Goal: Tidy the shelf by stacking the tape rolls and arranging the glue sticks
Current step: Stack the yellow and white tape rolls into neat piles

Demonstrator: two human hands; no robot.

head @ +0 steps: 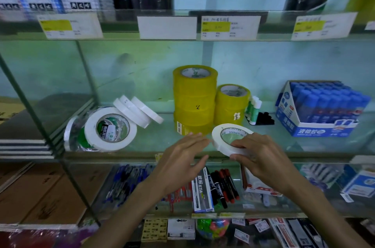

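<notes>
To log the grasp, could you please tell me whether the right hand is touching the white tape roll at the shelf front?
Touching: the head view shows the right hand pinching the white tape roll at its near rim.

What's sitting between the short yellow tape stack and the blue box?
In the head view, a few white-capped glue sticks and a small black object stand between the short yellow stack and the blue box.
</notes>
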